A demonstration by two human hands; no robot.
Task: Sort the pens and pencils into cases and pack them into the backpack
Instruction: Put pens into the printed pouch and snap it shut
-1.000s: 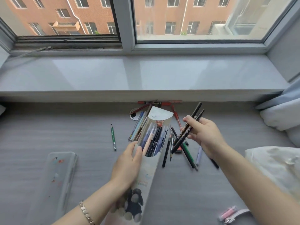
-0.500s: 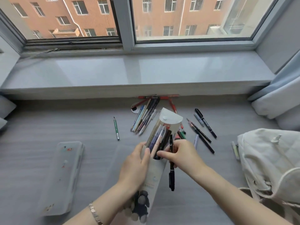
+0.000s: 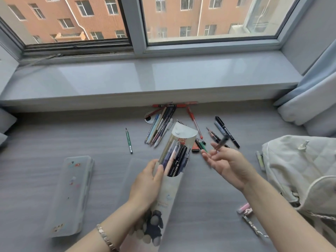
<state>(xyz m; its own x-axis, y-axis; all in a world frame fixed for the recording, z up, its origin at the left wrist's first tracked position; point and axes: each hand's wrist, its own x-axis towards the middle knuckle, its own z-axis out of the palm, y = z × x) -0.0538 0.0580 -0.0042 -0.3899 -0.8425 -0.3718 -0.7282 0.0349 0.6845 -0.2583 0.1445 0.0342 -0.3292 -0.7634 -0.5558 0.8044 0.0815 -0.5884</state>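
Left hand (image 3: 145,182) grip around the pen case (image 3: 174,166); right hand (image 3: 227,162) grip seemingly pinching a blurred pen (image 3: 221,141), just beside its mouth.

Bare floor (image 3: 209,206) between case (image 3: 171,180) and backpack (image 3: 301,171)

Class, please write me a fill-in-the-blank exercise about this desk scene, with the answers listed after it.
1. The left hand grips the open pencil case, which is full of ____.
2. The lone green pencil lies to the ____ of the pile of pens.
3. The backpack is ____ in colour.
4. The right hand holds a thin dark ____.

Answers: pens; left; white; pen
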